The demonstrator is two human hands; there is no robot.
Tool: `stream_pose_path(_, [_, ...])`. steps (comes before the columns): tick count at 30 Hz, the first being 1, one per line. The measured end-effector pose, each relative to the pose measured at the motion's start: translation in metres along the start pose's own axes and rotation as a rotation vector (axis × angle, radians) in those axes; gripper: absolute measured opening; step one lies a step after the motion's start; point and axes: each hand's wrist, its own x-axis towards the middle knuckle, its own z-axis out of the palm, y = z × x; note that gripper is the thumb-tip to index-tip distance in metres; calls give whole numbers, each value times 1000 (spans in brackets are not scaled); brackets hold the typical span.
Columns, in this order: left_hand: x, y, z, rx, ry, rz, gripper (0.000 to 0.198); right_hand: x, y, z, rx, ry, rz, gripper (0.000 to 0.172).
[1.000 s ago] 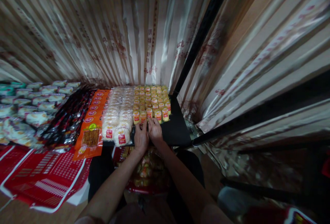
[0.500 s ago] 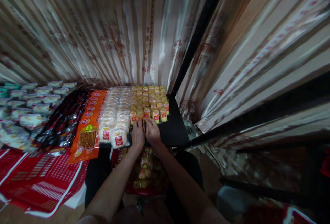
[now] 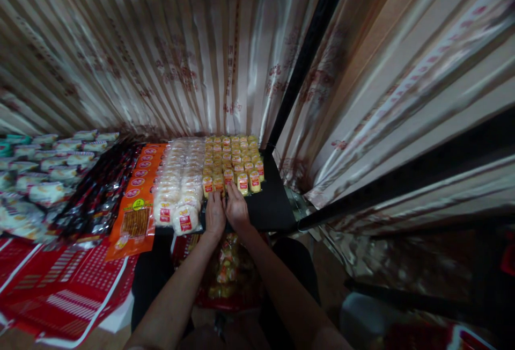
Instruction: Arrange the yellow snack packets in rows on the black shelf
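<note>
1. The bare left hand (image 3: 215, 214) and right hand (image 3: 237, 210) sat close together, grip impossible to tell.
2. Small yellow plastic-wrapped packs (image 3: 242, 183) with red labels stood in rows at the fingertips (image 3: 232, 189), on the flat black surface (image 3: 276, 197).
3. Pale pleated fabric (image 3: 161, 44) hung behind.

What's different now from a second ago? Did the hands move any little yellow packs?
Hardly anything. Everything slid slightly left in the picture, probably because the head camera moved. The left hand and right hand stayed at the front of the yellow packs; I see no pack moved or let go. The white packs and orange packet stayed put too.
</note>
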Motion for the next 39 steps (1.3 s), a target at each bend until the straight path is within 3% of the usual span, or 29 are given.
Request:
stream_pose_path(8, [1, -4, 4, 5, 41, 28, 28, -1, 11, 13, 9, 84, -79, 48])
stream_pose_path(15, [1, -7, 7, 4, 75, 87, 32, 1, 15, 14, 24, 64, -138, 50])
stream_pose_path(21, [0, -9, 8, 4, 86, 106, 34, -5, 7, -2, 0, 97, -153, 48])
stream_pose_path(26, [-2, -9, 9, 39, 115, 147, 34, -20, 7, -25, -209, 202, 1, 44])
stream_pose_path(32, [-2, -12, 9, 38, 132, 186, 33, -18, 17, -27, -256, 97, -48, 51])
stream_pose_path(39, [-1, -13, 10, 48, 129, 192, 34, -7, 19, -22, -261, 88, -27, 55])
